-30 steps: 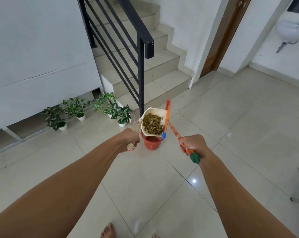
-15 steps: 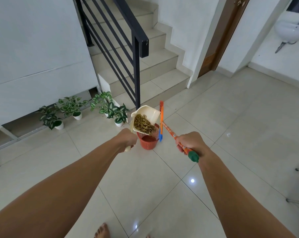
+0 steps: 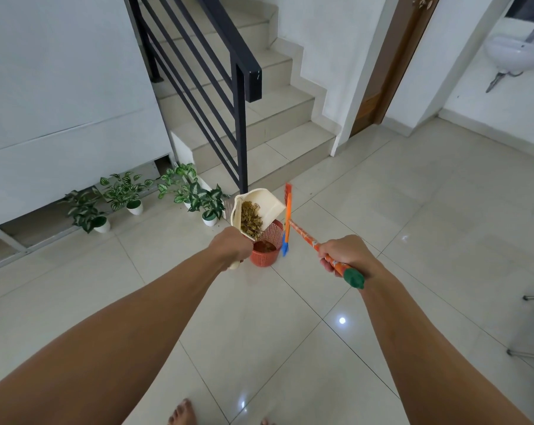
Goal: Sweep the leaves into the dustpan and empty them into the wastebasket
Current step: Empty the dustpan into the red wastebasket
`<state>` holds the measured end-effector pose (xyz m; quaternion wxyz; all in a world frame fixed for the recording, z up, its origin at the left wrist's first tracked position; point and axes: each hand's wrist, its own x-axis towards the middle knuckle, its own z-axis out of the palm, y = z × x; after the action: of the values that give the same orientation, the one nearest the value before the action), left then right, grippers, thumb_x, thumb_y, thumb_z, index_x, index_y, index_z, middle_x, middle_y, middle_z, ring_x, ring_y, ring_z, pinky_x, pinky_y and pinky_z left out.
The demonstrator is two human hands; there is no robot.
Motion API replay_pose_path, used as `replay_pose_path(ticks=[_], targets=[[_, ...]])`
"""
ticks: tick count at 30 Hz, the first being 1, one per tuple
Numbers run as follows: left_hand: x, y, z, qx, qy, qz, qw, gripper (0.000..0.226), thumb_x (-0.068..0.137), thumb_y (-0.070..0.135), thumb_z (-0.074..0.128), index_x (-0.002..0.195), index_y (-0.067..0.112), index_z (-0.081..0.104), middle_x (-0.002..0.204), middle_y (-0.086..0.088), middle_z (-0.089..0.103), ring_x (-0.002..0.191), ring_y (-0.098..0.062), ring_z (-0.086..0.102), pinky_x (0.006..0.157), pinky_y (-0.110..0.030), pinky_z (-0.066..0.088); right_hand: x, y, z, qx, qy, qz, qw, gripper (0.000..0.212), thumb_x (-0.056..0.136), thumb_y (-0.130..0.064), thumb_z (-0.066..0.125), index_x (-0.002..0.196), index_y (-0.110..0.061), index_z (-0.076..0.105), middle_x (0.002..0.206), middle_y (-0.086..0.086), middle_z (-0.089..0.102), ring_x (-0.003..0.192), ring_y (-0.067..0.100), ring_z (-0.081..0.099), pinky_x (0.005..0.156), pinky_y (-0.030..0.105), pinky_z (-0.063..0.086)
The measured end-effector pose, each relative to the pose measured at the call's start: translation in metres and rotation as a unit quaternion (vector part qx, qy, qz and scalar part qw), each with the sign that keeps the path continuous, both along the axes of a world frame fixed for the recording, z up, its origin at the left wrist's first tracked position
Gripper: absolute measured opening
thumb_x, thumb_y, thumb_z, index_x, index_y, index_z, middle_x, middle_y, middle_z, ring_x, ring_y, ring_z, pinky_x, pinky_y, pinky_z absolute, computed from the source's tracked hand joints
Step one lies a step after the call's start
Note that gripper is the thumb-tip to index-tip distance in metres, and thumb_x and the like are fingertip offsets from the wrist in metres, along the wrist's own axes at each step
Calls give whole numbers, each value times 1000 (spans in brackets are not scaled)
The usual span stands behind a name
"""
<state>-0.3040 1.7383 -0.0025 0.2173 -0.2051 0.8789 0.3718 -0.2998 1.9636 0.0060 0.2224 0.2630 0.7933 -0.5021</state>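
Note:
My left hand [image 3: 231,246] grips the handle of a cream dustpan [image 3: 270,205], which is tilted steeply over a small red mesh wastebasket [image 3: 267,254] on the tiled floor. Dry brown leaves [image 3: 251,221] slide down the pan toward its lower lip, and some leaves lie inside the basket. My right hand [image 3: 341,252] grips the orange handle of a broom [image 3: 305,236] near its green end cap. The broom's orange and blue head stands upright just right of the basket.
Several small potted plants [image 3: 130,194] stand along the wall left of the basket. A staircase with a black railing [image 3: 240,118] rises behind it. A brown door [image 3: 391,72] and a wall sink [image 3: 516,55] are at the right. My bare toes [image 3: 183,414] show at the bottom edge.
The dustpan has tipped further over the wastebasket and the leaves have slid toward its lower edge, some dropping in. The broom stays beside the basket in my right hand.

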Motion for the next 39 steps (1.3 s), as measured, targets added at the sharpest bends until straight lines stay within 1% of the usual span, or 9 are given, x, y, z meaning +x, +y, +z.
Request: replay_pose_path(ticks=[5,13,15,17,25,29,33,35,39], targets=[[3,6,0,-47,4,-20,999,2,83,3,49,82,4,49,70,-9,51,68,-23,51,54,-28,38,0,1,-1,9,-7,5,1000,10,84,-4,58,89,-1,66,63,8,62,37,9,52,36,16,39],[20,23,-13,-159,15,-97,982,26,89,13,49,115,7,49,82,-4,52,86,-24,61,67,-32,49,13,2,1,-62,17,-64,996,10,82,1,55,83,1,65,58,11,58,40,14,49,35,18,37],[21,26,-14,-174,14,-109,979,29,89,14,49,117,7,48,89,-6,55,93,-26,64,72,-33,51,14,2,1,-63,14,-64,996,10,82,0,54,83,1,64,59,11,58,45,15,50,39,22,38],[22,28,-13,-184,17,-118,976,31,88,13,50,119,7,48,92,-6,56,91,-25,62,70,-33,50,17,3,0,-68,11,-66,995,11,82,0,54,85,1,65,62,11,59,48,15,51,42,24,39],[20,29,-5,-197,39,-120,972,33,83,11,56,115,9,49,88,-5,55,86,-24,57,65,-31,46,24,11,-6,-98,8,-80,992,11,84,0,55,88,2,65,61,11,57,43,13,50,35,19,38],[16,22,3,-166,36,-86,982,27,83,9,53,110,7,52,76,-4,51,78,-23,56,62,-31,45,25,19,-9,-102,2,-81,991,9,85,-1,57,86,1,66,57,9,58,41,12,50,34,18,38],[12,12,11,-69,14,-22,997,11,83,2,52,93,2,55,67,-9,55,58,-21,51,52,-24,39,29,29,-10,-115,-18,-89,989,7,87,-4,59,86,-4,66,61,6,57,36,6,48,32,15,36],[10,5,15,-23,2,14,1000,5,83,-3,53,86,0,55,64,-11,54,56,-21,48,51,-24,36,33,35,-11,-137,-32,-99,985,7,89,-5,58,85,-5,64,67,7,57,33,4,48,31,13,35],[12,-7,21,59,-14,77,995,10,82,-11,51,81,-1,54,66,-14,49,54,-20,43,49,-23,32,38,32,-8,-171,-38,-101,979,9,91,-4,56,86,-4,64,71,8,58,32,3,49,31,12,36]])
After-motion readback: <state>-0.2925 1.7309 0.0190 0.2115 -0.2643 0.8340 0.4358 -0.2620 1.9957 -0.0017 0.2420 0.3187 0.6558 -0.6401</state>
